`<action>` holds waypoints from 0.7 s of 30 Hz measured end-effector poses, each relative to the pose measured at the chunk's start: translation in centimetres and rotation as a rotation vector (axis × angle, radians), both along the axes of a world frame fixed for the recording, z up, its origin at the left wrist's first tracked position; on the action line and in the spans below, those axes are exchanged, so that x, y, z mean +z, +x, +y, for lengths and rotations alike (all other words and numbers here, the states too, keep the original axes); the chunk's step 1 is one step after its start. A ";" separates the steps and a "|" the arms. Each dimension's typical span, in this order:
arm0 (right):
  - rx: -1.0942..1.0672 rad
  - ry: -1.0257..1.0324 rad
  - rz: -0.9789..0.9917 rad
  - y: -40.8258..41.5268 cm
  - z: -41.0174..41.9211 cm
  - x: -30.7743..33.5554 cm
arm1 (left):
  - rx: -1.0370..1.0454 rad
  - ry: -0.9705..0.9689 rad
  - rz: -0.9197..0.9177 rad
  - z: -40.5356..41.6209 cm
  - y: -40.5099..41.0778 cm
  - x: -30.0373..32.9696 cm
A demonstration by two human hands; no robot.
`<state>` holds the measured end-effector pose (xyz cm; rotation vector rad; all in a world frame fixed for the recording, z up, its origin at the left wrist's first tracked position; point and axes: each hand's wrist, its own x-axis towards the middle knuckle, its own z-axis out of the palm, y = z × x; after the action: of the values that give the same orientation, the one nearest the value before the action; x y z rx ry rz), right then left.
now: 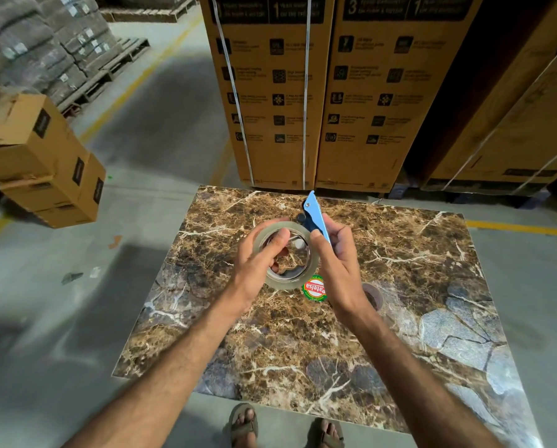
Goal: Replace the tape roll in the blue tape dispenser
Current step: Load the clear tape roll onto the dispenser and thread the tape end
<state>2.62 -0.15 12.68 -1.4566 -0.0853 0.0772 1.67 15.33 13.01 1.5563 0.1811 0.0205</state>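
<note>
Both hands work above the table [400,318], the left hand [257,263] gripping the roll [290,279] by its stiff, probably slick rim, the right hand [338,263] clasping the light, rigid dispenser [316,211] beside it.

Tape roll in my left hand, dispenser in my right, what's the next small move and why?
Probably slide the tape roll sideways onto the dispenser hub. The left hand holds the roll right against the dispenser gripped by the right hand, and the roll's core looks open, so seating comes next.
</note>
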 end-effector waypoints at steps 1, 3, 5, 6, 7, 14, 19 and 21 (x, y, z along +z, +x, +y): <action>-0.012 0.019 0.011 0.0 0.0 0.1 | 0.014 -0.015 0.001 -0.2 0.0 0.0; -0.029 0.042 0.020 0.0 0.0 0.3 | 0.032 -0.033 0.008 -0.4 0.1 0.1; -0.032 0.054 0.033 0.0 0.0 0.5 | 0.044 -0.032 0.006 -0.5 0.2 0.0; -0.035 0.063 0.037 0.0 0.1 0.5 | 0.056 -0.031 0.008 -0.7 0.2 0.0; -0.044 0.074 0.041 0.0 0.1 0.4 | 0.072 -0.031 0.009 -0.8 0.2 -0.1; -0.151 0.085 0.032 0.3 1.4 0.1 | 0.197 -0.097 0.041 -2.8 0.1 -0.2; -0.192 0.105 0.005 1.0 2.1 0.1 | 0.243 -0.103 0.000 -4.1 0.2 0.0; -0.203 0.116 0.013 1.6 2.3 0.5 | 0.275 -0.099 -0.015 -4.2 0.6 0.1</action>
<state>4.22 2.17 13.19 -1.3418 0.0681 -0.0822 2.28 11.16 13.16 1.4230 0.3776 0.2357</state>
